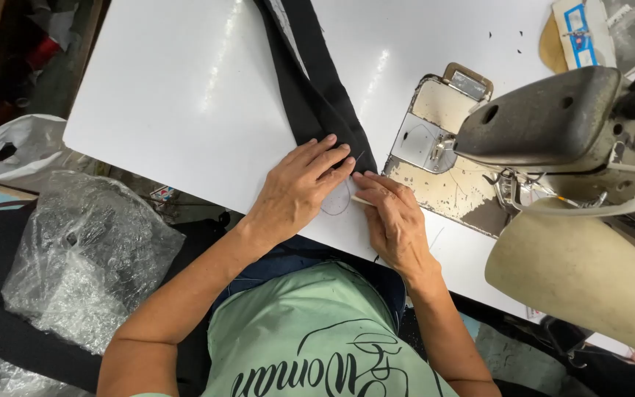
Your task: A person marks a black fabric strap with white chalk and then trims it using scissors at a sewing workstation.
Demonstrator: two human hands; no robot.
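A long strip of black fabric [317,88] runs diagonally across the white table [185,95], its pointed end near me. My left hand [295,187] lies flat on that end, fingers pressing the cloth down. My right hand [395,220] sits just beside it, pinching a small pale stick-like tool [361,199] whose tip touches a rounded white template [338,200] with a red outline. A thin thread trails off the fabric tip.
A worn cream sewing machine [553,147] stands at the right, its metal bed plate [435,147] beside my right hand. Clear plastic bags [82,250] lie at the lower left below the table edge. Another cloth piece with blue marking [578,33] rests at top right.
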